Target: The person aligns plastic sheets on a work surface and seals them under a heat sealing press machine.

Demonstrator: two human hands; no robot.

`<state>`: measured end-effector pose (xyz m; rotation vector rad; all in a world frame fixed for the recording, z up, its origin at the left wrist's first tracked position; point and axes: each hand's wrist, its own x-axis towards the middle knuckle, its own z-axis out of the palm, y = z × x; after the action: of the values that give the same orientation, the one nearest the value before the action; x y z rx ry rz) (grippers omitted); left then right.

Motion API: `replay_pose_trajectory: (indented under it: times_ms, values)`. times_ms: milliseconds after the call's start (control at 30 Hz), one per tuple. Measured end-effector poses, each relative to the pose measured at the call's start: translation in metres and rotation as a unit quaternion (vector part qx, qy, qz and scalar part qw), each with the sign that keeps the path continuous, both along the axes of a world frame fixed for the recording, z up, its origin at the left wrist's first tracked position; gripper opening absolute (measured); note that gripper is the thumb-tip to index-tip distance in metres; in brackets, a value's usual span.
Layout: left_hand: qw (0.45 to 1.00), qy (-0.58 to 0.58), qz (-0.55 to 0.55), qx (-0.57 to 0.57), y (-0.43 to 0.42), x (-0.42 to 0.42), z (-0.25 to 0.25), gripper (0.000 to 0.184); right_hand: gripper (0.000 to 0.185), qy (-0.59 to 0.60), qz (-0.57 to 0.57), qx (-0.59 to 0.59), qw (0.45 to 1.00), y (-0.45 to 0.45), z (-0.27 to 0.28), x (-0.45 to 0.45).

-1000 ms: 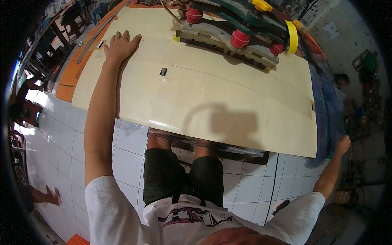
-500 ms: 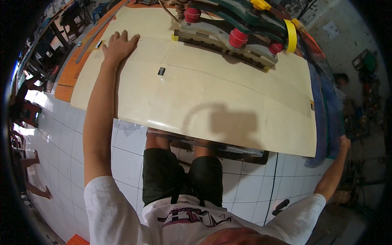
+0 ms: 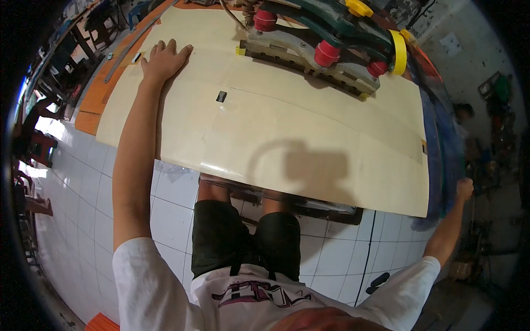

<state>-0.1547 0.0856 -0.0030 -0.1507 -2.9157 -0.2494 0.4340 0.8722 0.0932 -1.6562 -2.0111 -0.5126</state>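
Note:
My left hand [image 3: 166,60] lies flat, fingers spread, on a large cream sheet [image 3: 276,121] that covers the table. Far out on the right, my right hand [image 3: 465,188] is closed at the outer edge of a dark blue cloth [image 3: 439,165]. The cloth hangs along the sheet's right side and looks smeared by motion; the fingertips are turned away from view. A small black rectangle [image 3: 221,96] shows on the sheet near its middle. Another small dark mark [image 3: 424,147] is by the right edge.
At the back stands a dark green machine frame [image 3: 309,25] with red knobs [image 3: 327,53], a yellow ring [image 3: 398,52] and a long clamp bar [image 3: 309,69] above the sheet. A metal strip [image 3: 122,53] lies on the orange tabletop [image 3: 91,113]. Other people's legs [image 3: 41,206] show at far left.
My right hand has moved slightly up, and the blue cloth beside it has shifted. My left hand stays flat on the sheet. The view has shifted a little.

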Motion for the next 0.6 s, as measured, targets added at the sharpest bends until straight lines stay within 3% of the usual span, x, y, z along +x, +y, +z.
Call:
replay_pose_trajectory:
  times_ms: [100,133,233,333,400,433,467,500,600]
  values:
    - [1.000,0.022,0.000,0.004,-0.002,-0.001,-0.004,0.079,0.028,-0.060,0.171,-0.028,0.983,0.017,-0.010,-0.012]
    - [1.000,0.021,-0.002,0.011,-0.002,0.000,-0.004,0.079,0.028,-0.060,0.173,-0.028,0.983,0.030,-0.019,-0.012]
    - [1.000,0.010,0.002,0.007,-0.001,0.000,-0.003,0.081,0.029,0.010,0.277,-0.046,0.960,0.075,-0.047,-0.009]
    - [1.000,-0.005,0.008,-0.007,0.000,-0.001,-0.001,0.085,0.025,0.068,0.203,-0.017,0.977,0.109,-0.046,-0.005]
    - [1.000,-0.009,0.010,-0.008,0.000,-0.001,-0.001,0.085,0.020,0.159,-0.068,-0.056,0.983,0.135,-0.025,-0.016]
    - [1.000,-0.005,0.011,-0.011,0.000,-0.001,-0.003,0.085,0.024,0.404,0.034,-0.082,0.910,0.135,-0.011,-0.021]
    - [1.000,-0.001,0.011,-0.014,0.000,-0.002,-0.004,0.086,0.027,0.619,0.133,-0.101,0.767,0.130,0.010,-0.025]
    - [1.000,-0.001,0.010,-0.014,-0.001,-0.003,-0.006,0.086,0.027,0.587,0.128,-0.088,0.794,0.108,0.044,-0.031]
    - [0.999,0.033,0.002,0.002,-0.001,-0.004,-0.009,0.078,0.025,0.684,0.326,0.022,0.652,0.086,0.111,-0.060]
